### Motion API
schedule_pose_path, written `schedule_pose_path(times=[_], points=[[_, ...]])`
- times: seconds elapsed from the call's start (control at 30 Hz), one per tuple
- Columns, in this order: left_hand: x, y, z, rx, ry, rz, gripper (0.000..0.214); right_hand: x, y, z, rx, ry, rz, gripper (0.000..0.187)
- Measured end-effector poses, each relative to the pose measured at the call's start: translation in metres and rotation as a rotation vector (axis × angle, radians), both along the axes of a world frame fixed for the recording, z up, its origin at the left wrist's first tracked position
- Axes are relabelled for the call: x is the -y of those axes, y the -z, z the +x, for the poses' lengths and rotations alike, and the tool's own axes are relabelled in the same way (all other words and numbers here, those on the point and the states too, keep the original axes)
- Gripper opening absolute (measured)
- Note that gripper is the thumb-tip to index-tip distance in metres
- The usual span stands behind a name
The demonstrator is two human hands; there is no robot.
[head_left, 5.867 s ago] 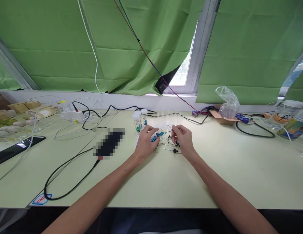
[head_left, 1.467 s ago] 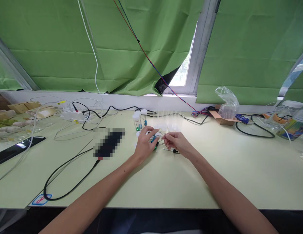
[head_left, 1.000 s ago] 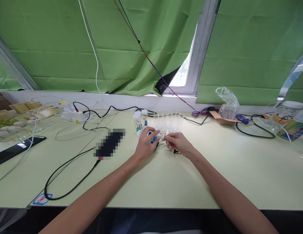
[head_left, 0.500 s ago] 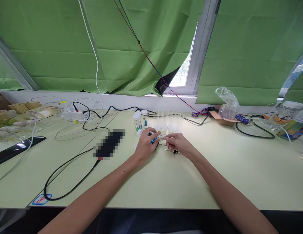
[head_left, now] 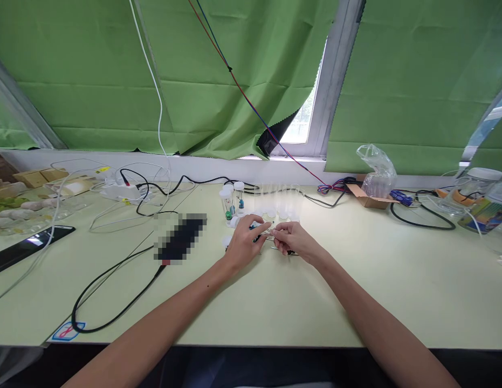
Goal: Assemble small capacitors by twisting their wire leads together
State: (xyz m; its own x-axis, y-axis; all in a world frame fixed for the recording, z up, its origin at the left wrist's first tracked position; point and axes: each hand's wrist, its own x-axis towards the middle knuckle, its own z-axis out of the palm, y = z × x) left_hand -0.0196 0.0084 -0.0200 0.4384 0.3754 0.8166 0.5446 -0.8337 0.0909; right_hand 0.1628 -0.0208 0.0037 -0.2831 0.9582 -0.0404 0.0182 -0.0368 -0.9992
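Note:
My left hand (head_left: 246,241) and my right hand (head_left: 294,238) meet over the table, fingertips almost touching. Between them is something thin and whitish, too small to name. My right thumb and forefinger pinch it; my left thumb and fingers are bent around its other end. Dark and blue small pieces lie partly hidden under my left hand. A thin metal rod with a black part (head_left: 290,252) shows below my right hand. Just beyond stand clear capped tubes (head_left: 227,207) with green and blue bits inside, and several clear tubes (head_left: 282,202) on white bases.
A blurred dark device (head_left: 180,238) with a black cable lies to the left. A phone-like black slab (head_left: 32,249) rests at far left. Behind are a white power strip (head_left: 121,189) and cables. At right stand an open cardboard box (head_left: 370,198) with a plastic bag and clear jars (head_left: 487,178).
My left hand has shifted slightly right and its forefinger has straightened toward my right fingertips. Its fingers now cover more of the blue pieces. My right hand has barely moved.

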Motion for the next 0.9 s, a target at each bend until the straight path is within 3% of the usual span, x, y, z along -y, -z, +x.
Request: schedule_pose_path(times=[0.9], points=[[0.0025,-0.0017,0.0007,0.005,0.015,-0.019,0.023,-0.0014,0.0041,0.0014,0.029,-0.019,0.018,0.039]])
